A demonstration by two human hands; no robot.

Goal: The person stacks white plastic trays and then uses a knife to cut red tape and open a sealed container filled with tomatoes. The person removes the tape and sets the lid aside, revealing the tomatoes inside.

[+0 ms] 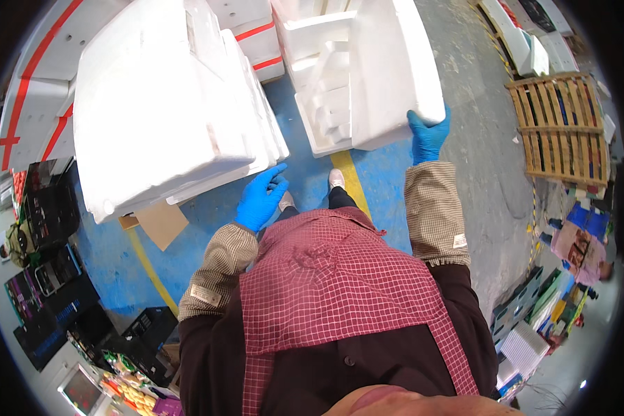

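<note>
My right hand [428, 139], in a blue glove, grips the lower right corner of a white foam box [390, 69] at top center-right, with a moulded, ridged inner part [328, 104] showing beside it. My left hand [262, 194], also blue-gloved, is open, fingers reaching toward the lower edge of a large stack of white foam pieces [152, 104] at the upper left. Whether its fingertips touch that stack I cannot tell.
More foam boxes with red tape [35, 83] stand behind at left. A cardboard piece [161, 225] lies on the blue floor [121, 267]. A wooden pallet [561, 128] is at right, black crates [41, 291] at lower left, and a person [582, 253] at far right.
</note>
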